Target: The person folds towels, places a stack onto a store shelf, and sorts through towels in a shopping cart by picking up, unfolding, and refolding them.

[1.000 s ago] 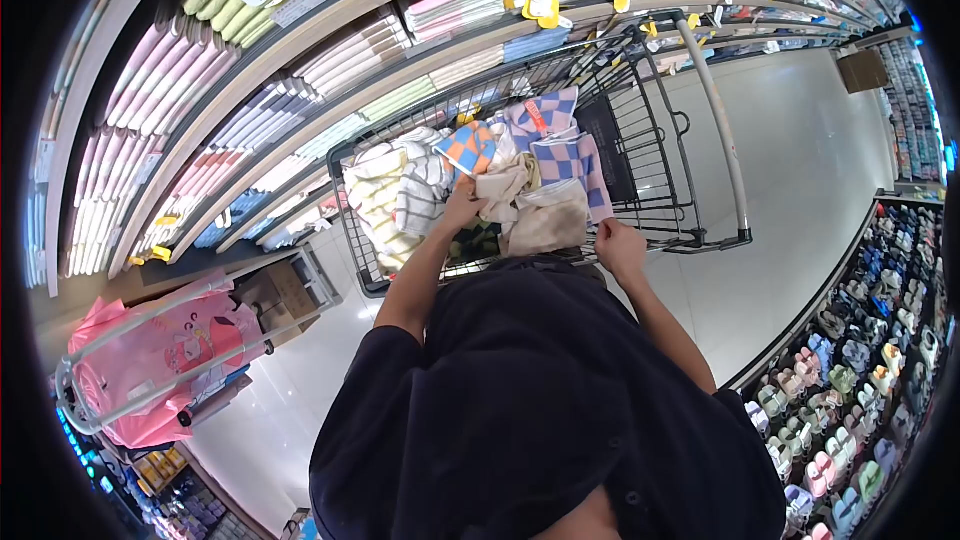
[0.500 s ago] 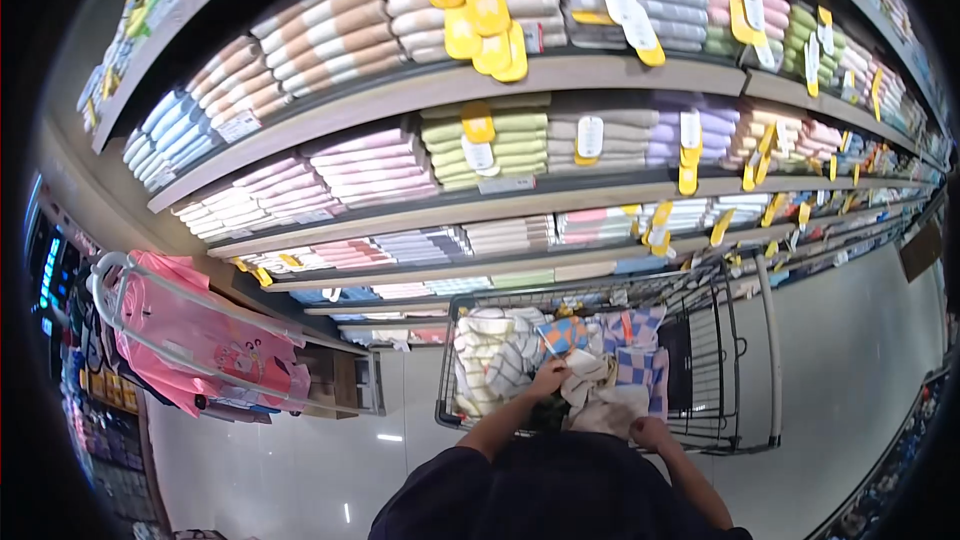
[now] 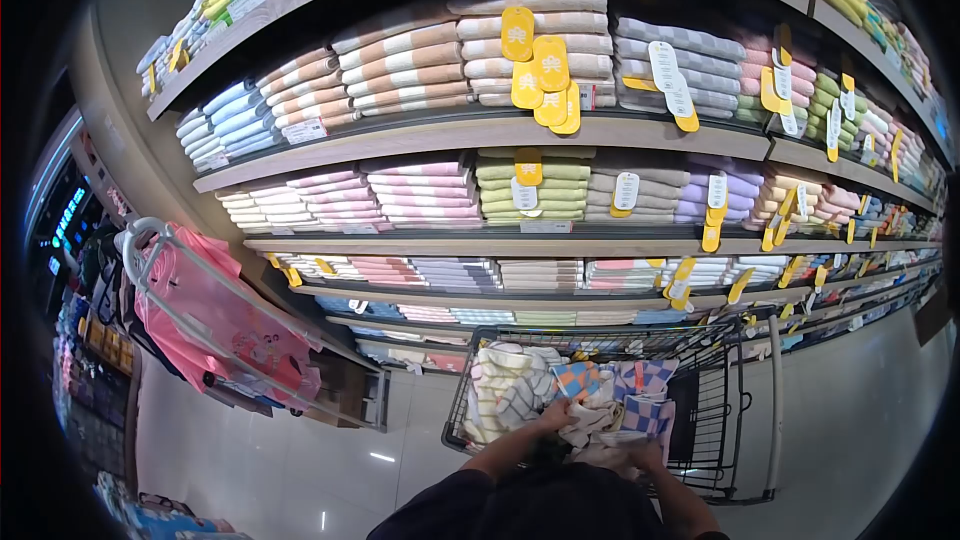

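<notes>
A wire shopping cart (image 3: 742, 400) stands in front of me with loose cloths in it. With its fingers closed, my left hand (image 3: 553, 416) grips the edge of a crumpled beige cloth (image 3: 592, 428). My right hand (image 3: 647, 457), somewhat blurred, is closed at the near right side of the same cloth. Beyond my left hand lies an orange-and-blue checked cloth (image 3: 577, 378). A blue-and-pink checked cloth (image 3: 648, 414) is beside the beige one, to the right. White cloths with thin lines (image 3: 497, 395) fill the cart's left end.
Shelves (image 3: 640, 137) of folded towels (image 3: 408, 78) run across the view behind the cart, with yellow tags (image 3: 549, 64) hanging from them. A rack with pink shirts (image 3: 232, 325) stands to the left. Shiny tiled floor (image 3: 425, 440) lies around the cart.
My view has tilted up, so shelves and cart sit lower in it. Both hands stay at the beige cloth, which has shifted and bunched slightly; my right hand is farther over the cloth.
</notes>
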Available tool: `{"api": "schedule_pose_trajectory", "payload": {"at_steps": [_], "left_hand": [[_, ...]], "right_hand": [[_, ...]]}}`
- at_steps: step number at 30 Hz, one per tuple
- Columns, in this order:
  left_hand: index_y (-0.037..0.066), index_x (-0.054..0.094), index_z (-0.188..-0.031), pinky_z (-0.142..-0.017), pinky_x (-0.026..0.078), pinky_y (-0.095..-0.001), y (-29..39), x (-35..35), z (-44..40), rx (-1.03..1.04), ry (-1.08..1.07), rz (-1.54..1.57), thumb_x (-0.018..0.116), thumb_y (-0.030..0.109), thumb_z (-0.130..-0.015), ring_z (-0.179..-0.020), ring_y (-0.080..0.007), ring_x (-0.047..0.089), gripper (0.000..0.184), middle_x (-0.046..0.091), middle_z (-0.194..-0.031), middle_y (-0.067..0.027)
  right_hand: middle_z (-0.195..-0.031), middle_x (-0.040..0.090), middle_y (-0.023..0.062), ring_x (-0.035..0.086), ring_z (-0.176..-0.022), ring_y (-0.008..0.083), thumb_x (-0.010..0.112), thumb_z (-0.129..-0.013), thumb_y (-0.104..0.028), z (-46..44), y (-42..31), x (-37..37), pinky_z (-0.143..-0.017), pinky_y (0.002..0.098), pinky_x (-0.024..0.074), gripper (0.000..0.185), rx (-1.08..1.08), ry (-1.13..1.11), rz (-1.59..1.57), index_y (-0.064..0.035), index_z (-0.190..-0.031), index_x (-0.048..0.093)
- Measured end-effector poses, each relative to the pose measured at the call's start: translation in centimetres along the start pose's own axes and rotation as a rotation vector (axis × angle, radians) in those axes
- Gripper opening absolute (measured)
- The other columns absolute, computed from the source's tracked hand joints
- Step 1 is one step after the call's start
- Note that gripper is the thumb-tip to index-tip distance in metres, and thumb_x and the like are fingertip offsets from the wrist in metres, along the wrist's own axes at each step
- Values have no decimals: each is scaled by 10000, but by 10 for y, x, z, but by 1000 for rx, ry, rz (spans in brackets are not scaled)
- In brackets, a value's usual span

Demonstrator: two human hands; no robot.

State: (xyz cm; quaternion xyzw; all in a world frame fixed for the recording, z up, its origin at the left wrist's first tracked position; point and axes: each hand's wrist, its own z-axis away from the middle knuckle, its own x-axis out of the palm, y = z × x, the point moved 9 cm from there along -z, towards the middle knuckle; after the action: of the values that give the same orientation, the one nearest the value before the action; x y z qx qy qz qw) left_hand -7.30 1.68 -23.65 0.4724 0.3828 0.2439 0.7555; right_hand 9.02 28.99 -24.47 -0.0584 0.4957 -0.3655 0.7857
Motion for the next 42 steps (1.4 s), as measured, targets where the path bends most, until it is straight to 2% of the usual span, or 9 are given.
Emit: {"api": "schedule_pose_trajectory", "payload": {"at_steps": [7,9,11,12,13,16,29,35,42], "left_hand": [[20,674,-1138,-951,484,-397,16,15,-8,10,-44,-344,807,364,-712,-1051,-311,633,563,668,-1105,-146],[88,604,-1245,-938,501,-417,23,33,-5,-121,-113,866,742,248,-853,-1063,-237,633,445,647,-1185,-84],[51,506,-1327,-919,515,-503,91,6,34,-327,-392,1119,565,270,-975,-1071,-303,640,418,625,-1256,-106],[10,428,-1387,-1011,463,-511,69,11,25,-151,-708,1319,508,260,-978,-1174,-339,590,487,570,-1341,-149],[-32,361,-1428,-1128,347,-515,130,-27,30,41,-290,1230,513,231,-944,-1320,-361,470,571,479,-1435,-193],[-18,318,-1473,-1203,203,-527,188,-70,39,9,-142,1719,544,290,-910,-1432,-367,314,680,359,-1527,-213],[-17,329,-1478,-1192,203,-525,233,-139,60,183,-127,1661,552,350,-919,-1426,-385,312,705,365,-1534,-185],[-62,319,-1464,-1186,226,-529,249,-240,90,338,230,1450,455,303,-966,-1408,-394,336,633,376,-1513,-220],[-50,343,-1462,-1192,212,-498,245,-270,109,426,176,1330,610,168,-819,-1403,-362,363,729,418,-1492,-194]], "right_hand": [[-1004,703,236,705,-914,355,717,-726,-306,12,-2,-19,-765,430,558,484,-21,-44,-106,-6,-1104,677],[-1069,706,161,689,-979,281,680,-837,-250,48,-39,-47,-825,398,532,396,4,-135,-441,-9,-1151,674],[-930,711,101,680,-856,218,635,-908,-241,73,-77,-71,-722,381,526,347,20,-200,-1028,55,-1087,663],[-1127,675,144,658,-1020,243,606,-937,-214,83,-105,-82,-839,387,533,403,-56,-289,-1490,63,-1227,575],[-1283,602,168,601,-1160,274,580,-946,-169,97,-126,-103,-993,407,482,455,-136,-440,-1637,68,-1324,490],[-1364,551,194,536,-1261,308,497,-983,-262,102,-132,-148,-1098,448,390,500,-189,-370,-1855,58,-1367,472],[-1473,449,182,403,-1382,332,382,-1037,-257,132,-231,-240,-1159,522,282,474,-359,-317,-2162,5,-1432,401],[-1522,377,191,345,-1416,348,410,-1027,-205,166,-169,-351,-1177,546,240,469,-758,1,-2134,6,-1446,390],[-1518,388,176,341,-1423,323,408,-1036,-176,194,-129,-374,-1183,548,230,431,-507,458,-2194,0,-1430,410]]}}
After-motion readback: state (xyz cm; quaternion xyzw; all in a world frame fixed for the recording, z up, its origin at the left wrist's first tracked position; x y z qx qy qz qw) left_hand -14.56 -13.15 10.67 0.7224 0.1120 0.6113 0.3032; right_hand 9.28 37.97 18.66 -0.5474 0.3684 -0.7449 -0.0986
